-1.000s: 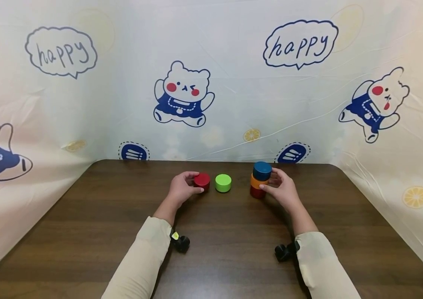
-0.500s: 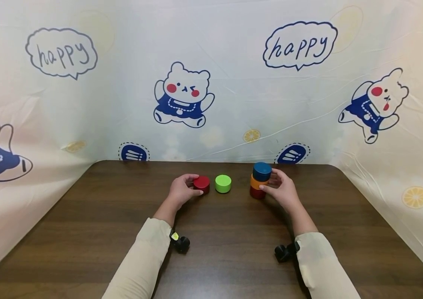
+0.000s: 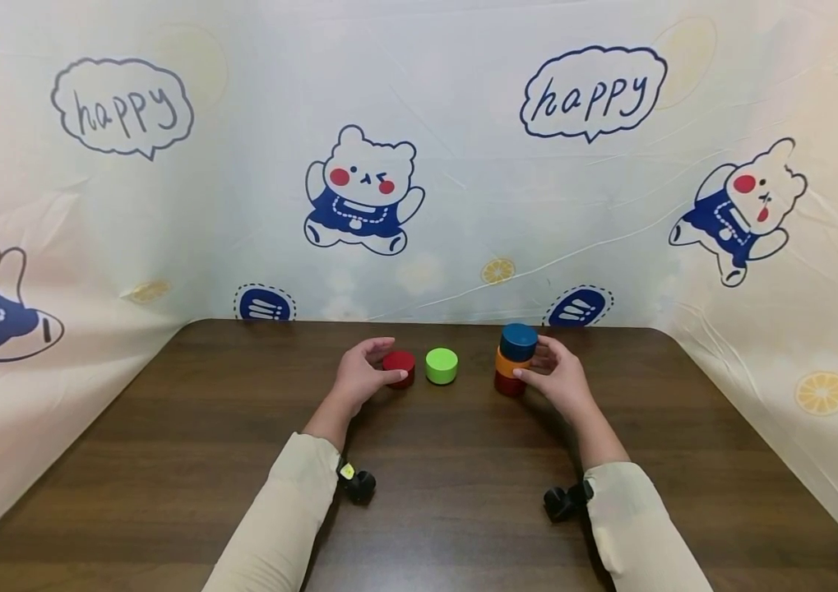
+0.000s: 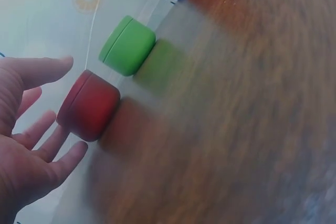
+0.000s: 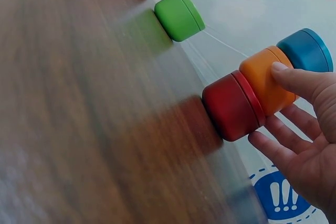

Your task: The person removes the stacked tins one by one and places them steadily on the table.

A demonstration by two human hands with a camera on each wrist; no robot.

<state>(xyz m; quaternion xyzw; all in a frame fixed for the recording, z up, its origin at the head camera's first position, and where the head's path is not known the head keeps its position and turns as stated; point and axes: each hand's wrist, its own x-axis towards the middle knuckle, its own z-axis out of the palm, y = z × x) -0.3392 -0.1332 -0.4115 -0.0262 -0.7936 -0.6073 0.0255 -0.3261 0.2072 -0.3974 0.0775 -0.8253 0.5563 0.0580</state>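
A small round red tin stands on the table, also at the left wrist view's left side. My left hand is around it with fingers spread. In the left wrist view its thumb is off the tin, while the other fingers lie beside or behind it. On the right rises a stack: a second red tin below, an orange tin in the middle, a blue tin on top. My right hand holds the orange tin, thumb on its near side and fingers partly hidden behind the stack.
A bright green tin stands between the left red tin and the stack, apart from both. All sit near the far edge of the brown wooden table. A printed cloth hangs behind and at both sides.
The left red tin has come down slightly, and my left hand's fingers have loosened and spread away from it. My right hand and the stack hold nearly still.
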